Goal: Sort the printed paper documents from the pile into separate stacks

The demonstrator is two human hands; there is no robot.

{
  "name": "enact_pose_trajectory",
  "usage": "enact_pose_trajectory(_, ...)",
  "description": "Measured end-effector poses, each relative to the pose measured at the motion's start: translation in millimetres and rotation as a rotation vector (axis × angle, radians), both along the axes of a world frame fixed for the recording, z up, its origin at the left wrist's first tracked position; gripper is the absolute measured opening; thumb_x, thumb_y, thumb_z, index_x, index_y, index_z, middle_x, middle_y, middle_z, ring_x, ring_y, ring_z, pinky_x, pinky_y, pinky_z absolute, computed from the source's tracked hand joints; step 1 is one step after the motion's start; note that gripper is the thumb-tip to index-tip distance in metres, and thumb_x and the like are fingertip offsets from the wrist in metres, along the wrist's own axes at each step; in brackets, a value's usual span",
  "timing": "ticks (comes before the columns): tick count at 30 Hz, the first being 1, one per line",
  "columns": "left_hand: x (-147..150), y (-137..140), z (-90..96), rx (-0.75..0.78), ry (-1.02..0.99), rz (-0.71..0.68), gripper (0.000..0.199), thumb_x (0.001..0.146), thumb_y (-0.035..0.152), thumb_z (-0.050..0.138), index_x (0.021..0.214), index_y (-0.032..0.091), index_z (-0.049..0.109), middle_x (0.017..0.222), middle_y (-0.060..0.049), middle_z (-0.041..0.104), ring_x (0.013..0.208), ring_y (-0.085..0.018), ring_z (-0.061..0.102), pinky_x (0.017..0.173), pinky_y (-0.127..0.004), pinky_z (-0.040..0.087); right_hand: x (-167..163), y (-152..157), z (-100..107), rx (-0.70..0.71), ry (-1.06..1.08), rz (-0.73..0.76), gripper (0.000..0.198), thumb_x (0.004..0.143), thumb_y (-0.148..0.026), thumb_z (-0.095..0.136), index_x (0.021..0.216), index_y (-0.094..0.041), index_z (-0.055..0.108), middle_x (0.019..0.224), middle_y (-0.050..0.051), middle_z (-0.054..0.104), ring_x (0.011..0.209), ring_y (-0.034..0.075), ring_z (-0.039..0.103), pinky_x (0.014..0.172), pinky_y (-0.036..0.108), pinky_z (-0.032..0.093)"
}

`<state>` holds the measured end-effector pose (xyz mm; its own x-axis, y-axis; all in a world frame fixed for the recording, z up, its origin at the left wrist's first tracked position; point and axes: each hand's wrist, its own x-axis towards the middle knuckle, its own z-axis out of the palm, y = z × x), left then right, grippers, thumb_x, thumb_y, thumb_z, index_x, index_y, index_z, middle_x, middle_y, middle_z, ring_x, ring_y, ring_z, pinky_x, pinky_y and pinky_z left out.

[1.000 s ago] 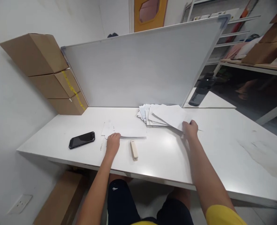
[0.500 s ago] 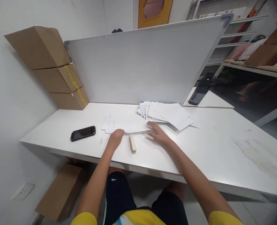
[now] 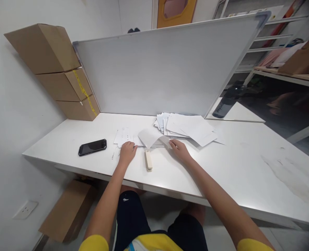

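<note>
In the head view, my right hand (image 3: 179, 149) pinches the right end of a white sheet of paper (image 3: 150, 136), which bows up off the table in a curve. My left hand (image 3: 127, 152) lies with its fingers on the near edge of a small pile of papers (image 3: 123, 135) with some dark marks. Just below the curved sheet, between my hands, lies a slim cream-coloured stapler (image 3: 148, 161). Behind my right hand a loose heap of white papers (image 3: 189, 126) is fanned out against the foot of the whiteboard.
A black phone (image 3: 92, 147) lies left on the white table (image 3: 230, 167). A whiteboard (image 3: 167, 69) leans along the back. Cardboard boxes (image 3: 57, 52) are stacked at the left wall. A dark bottle (image 3: 223, 106) stands tilted in view at the back right.
My right hand has closed on the sheet's right end, and the sheet has gone from flat to arched. My left hand has shifted slightly left onto the pile.
</note>
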<state>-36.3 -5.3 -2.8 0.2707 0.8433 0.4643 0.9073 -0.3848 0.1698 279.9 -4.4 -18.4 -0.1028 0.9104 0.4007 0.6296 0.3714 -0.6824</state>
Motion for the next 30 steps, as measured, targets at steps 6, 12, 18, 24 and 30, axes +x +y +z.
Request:
enact_pose_trajectory(6, 2, -7, 4.1, 0.007, 0.023, -0.03, 0.023, 0.099, 0.021, 0.04, 0.096, 0.017, 0.063, 0.097, -0.011, 0.067, 0.095, -0.025, 0.064, 0.085, -0.041, 0.048, 0, -8, 5, 0.181, 0.287, -0.193, 0.037, 0.095, -0.049, 0.042, 0.093, -0.019, 0.065, 0.085, 0.006, 0.069, 0.076, 0.02, 0.059, 0.07, 0.033, 0.046)
enact_pose_trajectory(12, 2, 3, -2.4, -0.1, 0.016, -0.005, 0.051, 0.095, 0.043, 0.052, 0.134, 0.01, 0.05, 0.145, -0.021, 0.05, 0.14, -0.032, 0.041, 0.114, -0.05, 0.032, -7, -11, 15, 0.3, 0.136, -0.116, 0.036, 0.096, -0.048, 0.039, 0.085, -0.022, 0.062, 0.077, 0.005, 0.066, 0.069, 0.02, 0.058, 0.064, 0.033, 0.047)
enact_pose_trajectory(18, 1, 5, -4.7, -0.05, 0.067, -0.066, 0.039, 0.1, 0.036, 0.042, 0.123, 0.013, 0.063, 0.131, -0.017, 0.064, 0.129, -0.029, 0.055, 0.112, -0.048, 0.038, -11, -9, 13, 0.445, -0.023, -0.014, 0.028, 0.099, -0.035, 0.039, 0.091, -0.024, 0.063, 0.085, 0.009, 0.069, 0.08, 0.022, 0.064, 0.069, 0.036, 0.052)
enact_pose_trajectory(24, 0, -3, 5.2, 0.116, -0.015, -0.24, 0.04, 0.103, 0.036, 0.035, 0.105, 0.016, 0.07, 0.101, -0.012, 0.075, 0.097, -0.026, 0.07, 0.086, -0.043, 0.054, -15, -11, 16, 0.664, -0.217, 0.081, 0.023, 0.096, -0.021, 0.044, 0.103, -0.023, 0.066, 0.095, 0.01, 0.074, 0.087, 0.023, 0.069, 0.074, 0.037, 0.056)
enact_pose_trajectory(30, -4, -16, 21.8, 0.234, -0.044, -0.368, 0.037, 0.101, 0.041, 0.041, 0.087, 0.021, 0.068, 0.081, -0.008, 0.071, 0.082, -0.022, 0.067, 0.077, -0.037, 0.053, -23, -21, 28, 0.689, -0.223, 0.193, 0.022, 0.096, -0.024, 0.049, 0.111, -0.024, 0.066, 0.106, 0.01, 0.074, 0.096, 0.023, 0.07, 0.081, 0.039, 0.056)
